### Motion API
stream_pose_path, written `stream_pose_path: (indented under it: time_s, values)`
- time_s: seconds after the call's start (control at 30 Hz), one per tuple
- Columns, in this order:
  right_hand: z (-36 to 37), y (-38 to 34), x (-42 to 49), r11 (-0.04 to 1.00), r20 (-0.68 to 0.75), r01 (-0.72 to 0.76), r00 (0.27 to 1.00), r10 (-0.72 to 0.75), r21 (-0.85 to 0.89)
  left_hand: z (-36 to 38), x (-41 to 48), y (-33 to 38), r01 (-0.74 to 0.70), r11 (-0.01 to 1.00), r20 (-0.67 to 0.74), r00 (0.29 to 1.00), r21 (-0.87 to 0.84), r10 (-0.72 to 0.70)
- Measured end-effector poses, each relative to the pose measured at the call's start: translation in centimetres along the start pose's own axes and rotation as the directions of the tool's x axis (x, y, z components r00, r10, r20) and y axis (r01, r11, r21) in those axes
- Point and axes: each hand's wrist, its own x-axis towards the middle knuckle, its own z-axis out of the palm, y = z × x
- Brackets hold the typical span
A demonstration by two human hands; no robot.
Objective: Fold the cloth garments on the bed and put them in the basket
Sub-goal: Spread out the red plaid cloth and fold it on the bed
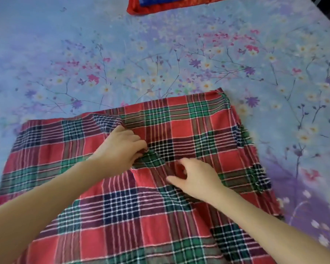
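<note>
A red, green and navy plaid cloth [189, 126] lies spread on the bed, reaching from the middle of the view to the bottom edge. My left hand [120, 147] rests on its centre with fingers curled, pinching a raised fold of the fabric. My right hand [196, 178] lies just to the right, palm down, thumb and fingers apart, pressing on the cloth near that same wrinkle. A loose inner edge of the cloth shows between the two hands. No basket is in view.
The bed [84, 54] is covered with a light blue and purple floral sheet. At the top edge lies a folded red cloth [160, 7] with a blue piece on it. The bed's right edge runs down the top right corner.
</note>
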Motion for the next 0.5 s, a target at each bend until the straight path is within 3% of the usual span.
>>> stream_pose_path:
  time_s: [0.1,0.2,0.27,0.3,0.37,0.4,0.43,0.5]
  values:
    - [2.8,-2.6,-5.0,0.978,0.037,0.178,0.982,-0.183,0.112,-1.2,-5.5,0.6,0.127,0.989,-0.065,0.989,-0.081,-0.132]
    - [4.9,-5.3,-10.0,0.909,0.186,0.381,0.893,-0.409,0.167,-1.8,-12.3,1.3,0.170,0.984,0.074,0.983,-0.055,-0.165]
    - [6.1,-5.7,-11.8,0.881,0.329,0.408,0.820,-0.469,0.240,-1.5,-15.8,1.4,0.133,0.991,0.141,0.982,-0.030,-0.128]
    - [6.5,-5.9,-12.4,0.885,0.292,0.382,0.843,-0.452,0.266,-1.5,-17.4,1.4,0.118,0.993,0.162,0.980,-0.023,-0.112]
    - [7.0,-5.6,-11.8,0.928,-0.042,0.289,0.957,-0.288,0.235,-1.5,-19.6,1.8,0.107,0.994,0.193,0.976,-0.017,-0.101]
    - [7.1,-5.6,-11.3,0.952,-0.200,0.250,0.956,-0.214,0.178,-1.5,-20.6,2.0,0.123,0.992,0.192,0.974,-0.020,-0.117]
    - [7.0,-5.8,-10.7,0.973,-0.266,0.199,0.950,-0.162,0.117,-1.4,-21.1,2.1,0.158,0.987,0.196,0.970,-0.039,-0.148]
    - [7.4,-6.6,-9.3,0.987,-0.199,0.149,0.967,-0.156,-0.052,-1.6,-21.9,2.6,0.292,0.953,0.261,0.929,-0.075,-0.264]
